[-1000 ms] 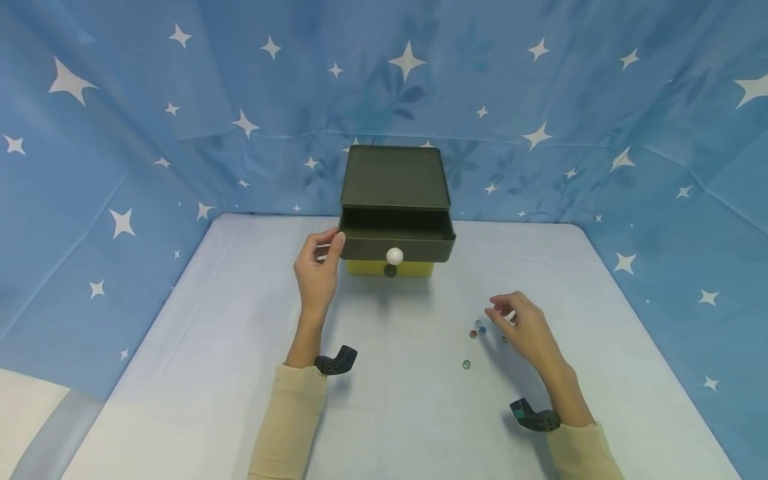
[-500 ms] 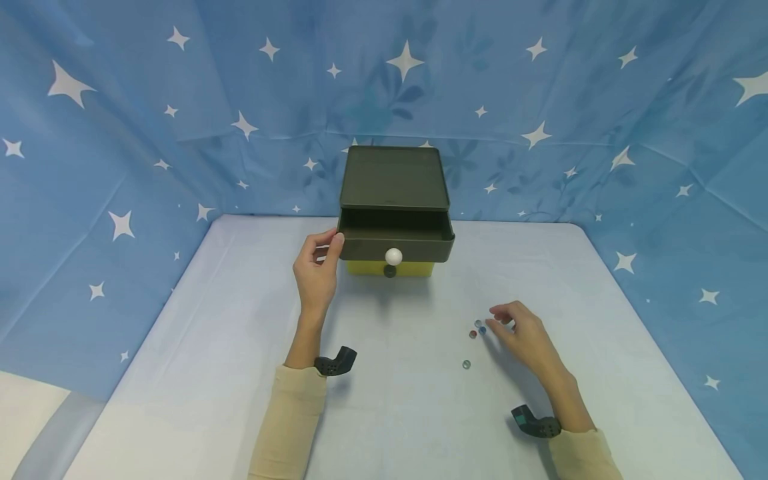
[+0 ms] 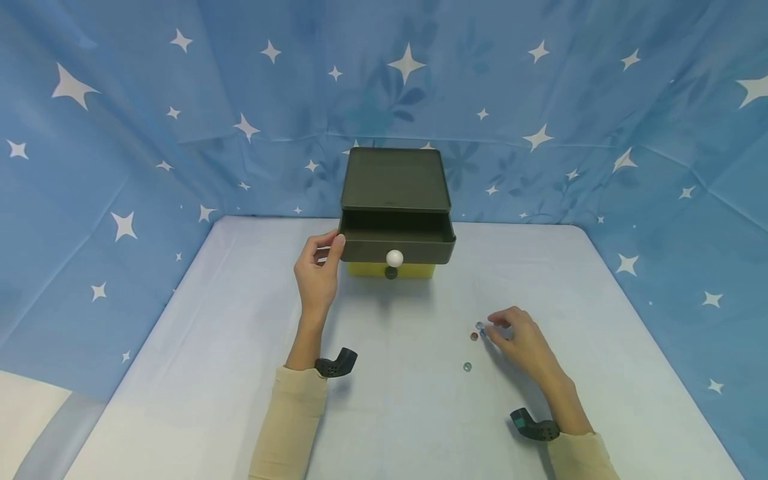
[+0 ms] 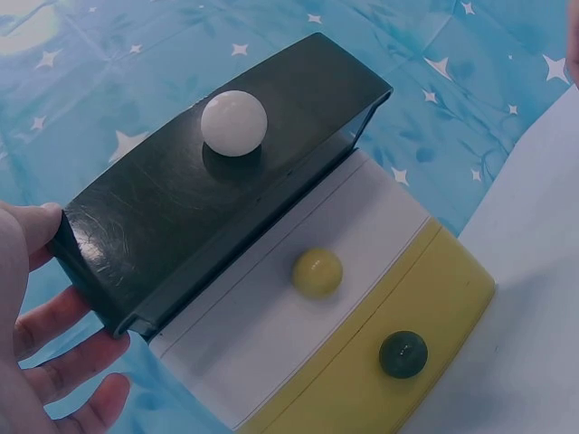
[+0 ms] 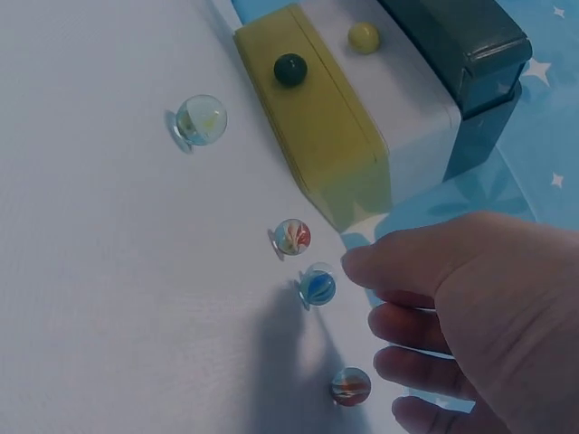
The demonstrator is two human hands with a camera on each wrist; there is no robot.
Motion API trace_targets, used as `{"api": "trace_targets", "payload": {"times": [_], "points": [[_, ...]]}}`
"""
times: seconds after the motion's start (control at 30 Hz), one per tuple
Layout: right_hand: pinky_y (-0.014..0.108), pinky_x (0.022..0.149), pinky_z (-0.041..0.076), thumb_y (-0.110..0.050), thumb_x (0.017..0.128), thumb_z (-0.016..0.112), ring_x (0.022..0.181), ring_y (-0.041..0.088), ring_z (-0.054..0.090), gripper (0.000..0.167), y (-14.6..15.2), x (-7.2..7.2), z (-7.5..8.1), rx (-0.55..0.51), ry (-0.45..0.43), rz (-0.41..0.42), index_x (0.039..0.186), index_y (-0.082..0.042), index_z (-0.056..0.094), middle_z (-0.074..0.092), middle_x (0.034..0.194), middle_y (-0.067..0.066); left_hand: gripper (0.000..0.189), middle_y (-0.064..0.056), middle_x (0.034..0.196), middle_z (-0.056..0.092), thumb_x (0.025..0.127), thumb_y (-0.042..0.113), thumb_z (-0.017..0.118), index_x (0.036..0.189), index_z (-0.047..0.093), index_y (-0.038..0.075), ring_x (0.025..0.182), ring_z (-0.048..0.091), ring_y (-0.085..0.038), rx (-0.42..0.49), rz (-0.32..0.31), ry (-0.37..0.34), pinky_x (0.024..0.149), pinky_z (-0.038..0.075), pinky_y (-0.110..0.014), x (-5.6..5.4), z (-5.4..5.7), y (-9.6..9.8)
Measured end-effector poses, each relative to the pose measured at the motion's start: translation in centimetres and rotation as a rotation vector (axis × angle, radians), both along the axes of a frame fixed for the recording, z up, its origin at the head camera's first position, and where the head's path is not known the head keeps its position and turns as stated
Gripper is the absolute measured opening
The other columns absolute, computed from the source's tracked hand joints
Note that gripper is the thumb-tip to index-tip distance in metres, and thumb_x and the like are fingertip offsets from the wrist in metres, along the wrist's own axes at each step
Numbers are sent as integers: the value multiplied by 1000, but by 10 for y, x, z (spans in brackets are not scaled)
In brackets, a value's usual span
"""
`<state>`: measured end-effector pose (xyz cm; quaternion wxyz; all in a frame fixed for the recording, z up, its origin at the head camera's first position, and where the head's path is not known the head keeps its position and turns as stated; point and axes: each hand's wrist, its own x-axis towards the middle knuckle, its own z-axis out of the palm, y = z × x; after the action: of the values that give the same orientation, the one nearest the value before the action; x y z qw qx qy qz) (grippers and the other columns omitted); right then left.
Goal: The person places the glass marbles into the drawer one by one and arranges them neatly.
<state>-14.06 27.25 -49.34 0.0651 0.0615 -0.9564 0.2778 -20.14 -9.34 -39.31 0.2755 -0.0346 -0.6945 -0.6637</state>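
Observation:
A small chest has its dark green top drawer [image 3: 399,252] pulled out, with a white round knob [image 4: 234,124]. My left hand [image 3: 318,277] holds that drawer at its left front corner, the thumb on the front edge and the fingers along the side. My right hand [image 3: 521,340] hovers with loosely bent fingers over glass marbles on the table, nothing between thumb and fingers. Nearest the thumb lies a blue marble [image 5: 318,285]. Beside it are a red-and-white marble [image 5: 293,237] and a reddish-orange marble [image 5: 351,387]. A greenish clear marble [image 3: 467,367] lies apart, nearer the front.
Below the green drawer are a white drawer [image 4: 271,312] with a yellow knob and a yellow drawer [image 4: 443,307] with a dark green knob, both closed. A white cloth [image 3: 390,413] covers the table. Blue star-patterned fabric [image 3: 288,87] hangs behind and along the sides.
My right hand has come slightly lower and nearer to the blue marble, covering the marble at its right in the head view. My left hand and the pulled-out drawer have stayed put.

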Motion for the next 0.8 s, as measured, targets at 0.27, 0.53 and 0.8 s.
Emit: {"api": "trace_targets", "payload": {"times": [0.27, 0.53, 0.8], "points": [[51, 90, 53, -14, 90, 71, 105, 33, 60, 26, 0, 0, -1, 19, -33, 20, 112, -1, 67, 65, 108, 14, 24, -21, 108, 68, 96, 15, 68, 113, 70, -2, 86, 62, -10, -2, -3, 8, 68, 46, -17, 1, 1, 0], [49, 90, 54, -16, 91, 71, 104, 33, 61, 24, 0, -1, -3, 18, -50, 33, 110, -1, 68, 66, 107, 14, 24, -21, 109, 69, 96, 15, 68, 113, 70, -2, 86, 62, -9, 3, -1, 7, 68, 46, -17, 0, 1, 0], [47, 87, 56, -15, 91, 72, 102, 31, 62, 20, -2, -1, -6, 20, -51, 43, 106, -3, 69, 67, 104, 11, 24, -21, 108, 68, 96, 15, 68, 113, 69, -2, 85, 62, -8, -1, 4, 13, 68, 45, -16, 0, 0, 1]]}}
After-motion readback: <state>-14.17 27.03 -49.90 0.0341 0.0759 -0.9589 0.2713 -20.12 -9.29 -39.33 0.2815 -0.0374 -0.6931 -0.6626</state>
